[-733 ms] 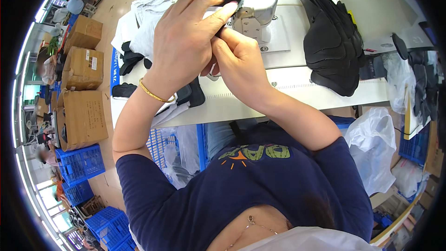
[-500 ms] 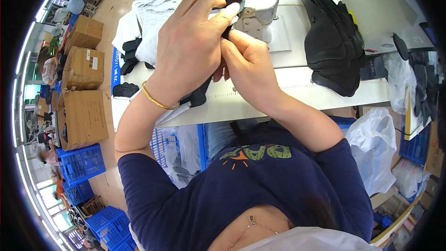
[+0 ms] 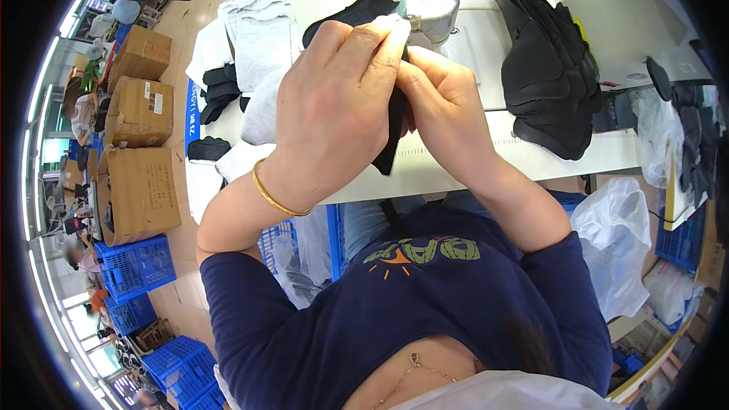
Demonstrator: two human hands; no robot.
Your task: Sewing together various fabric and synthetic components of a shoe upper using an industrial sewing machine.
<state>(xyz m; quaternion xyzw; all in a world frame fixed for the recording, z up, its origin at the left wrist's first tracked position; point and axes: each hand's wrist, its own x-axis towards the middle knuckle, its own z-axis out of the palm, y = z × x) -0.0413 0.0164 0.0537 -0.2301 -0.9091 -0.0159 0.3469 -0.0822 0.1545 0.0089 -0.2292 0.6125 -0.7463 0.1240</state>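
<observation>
The fingertips (image 3: 391, 30) of the left hand (image 3: 334, 106) were pinched shut on the upper edge of a black fabric piece (image 3: 391, 133), and the right hand (image 3: 448, 106) closed on the same piece from the other side, its thumb pressed against the left fingers. The piece hung between the two hands with its long axis running from the fingertips down toward the person, its lower corner over the front edge of the white table (image 3: 577, 159). Just beyond the fingers stood the sewing machine (image 3: 433, 7), with a stack of black pieces (image 3: 550, 76) to the right and grey cloth (image 3: 254, 30) to the left, the left hand lying uppermost and nearer the machine.
</observation>
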